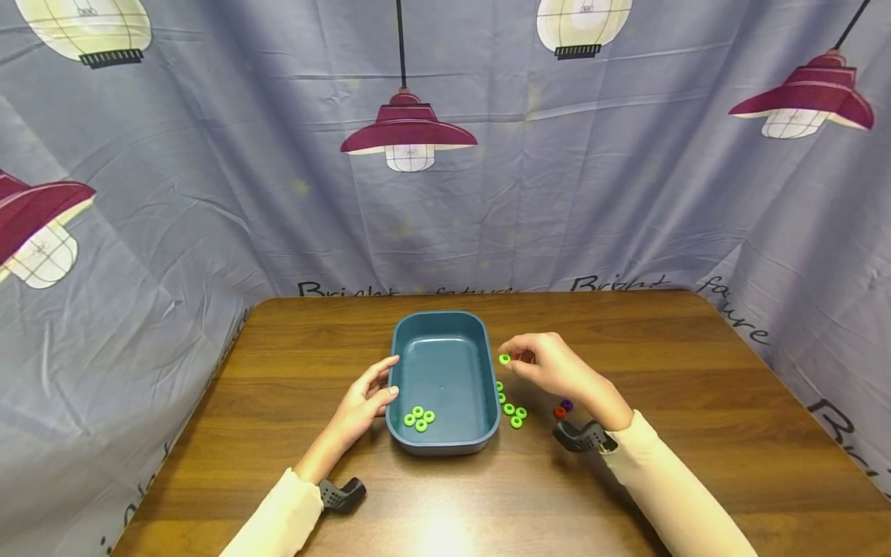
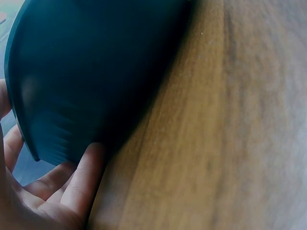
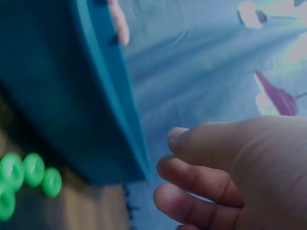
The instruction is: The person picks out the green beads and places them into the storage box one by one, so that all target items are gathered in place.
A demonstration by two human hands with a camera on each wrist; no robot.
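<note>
A deep teal plastic tub (image 1: 442,356) stands on the table, with several small green rings (image 1: 420,418) inside at its near left corner. My left hand (image 1: 366,396) holds the tub's left wall, thumb at the rim and some fingers against the outside, as the left wrist view shows. Just off the tub's right side, my right hand (image 1: 557,367) pinches one green ring (image 1: 504,359) between thumb and fingertips; my right wrist view mostly hides that ring. More green rings (image 1: 516,422) lie on the table along the tub's right wall, below the right hand.
A red ring (image 1: 560,413) and a purple ring (image 1: 567,404) lie beside my right wrist. The brown wooden table (image 1: 292,387) reaches back to a grey-blue curtain (image 1: 487,216) printed with lamps. Each wrist wears a black band.
</note>
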